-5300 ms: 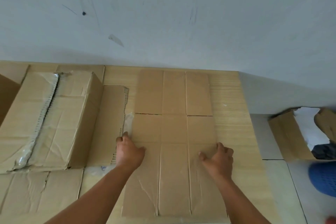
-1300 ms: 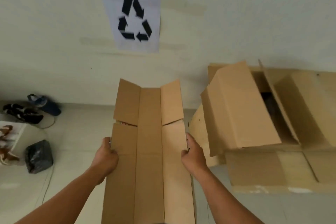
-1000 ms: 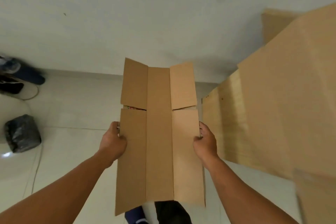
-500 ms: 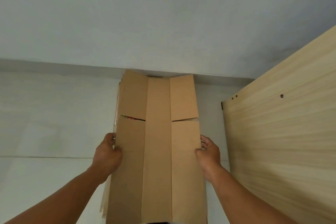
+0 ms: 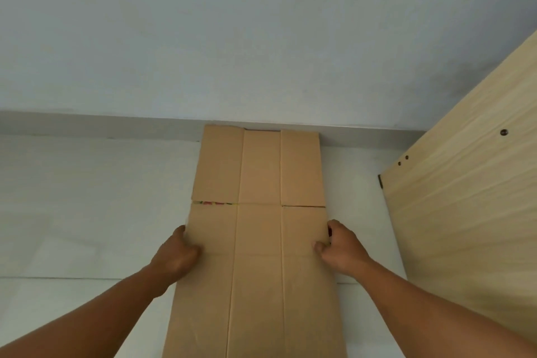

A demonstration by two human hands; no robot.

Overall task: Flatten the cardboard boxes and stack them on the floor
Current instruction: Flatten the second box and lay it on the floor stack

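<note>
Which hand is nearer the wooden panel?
Right. The right hand grips the flattened cardboard box on the edge facing the wooden panel; the left hand holds the far edge.

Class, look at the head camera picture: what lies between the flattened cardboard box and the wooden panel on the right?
In the head view, only bare pale floor separates the flattened cardboard box from the wooden panel, apart from the right hand gripping the box's edge.

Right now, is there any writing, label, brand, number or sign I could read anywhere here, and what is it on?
None can be read.
flattened cardboard box: plain brown, no print on the face that shows.
colourful strip showing through the box's left slit: red, green and yellow print, too small and blurred to read.
wall, floor, wooden panel: no text; the panel has only small holes.
</note>
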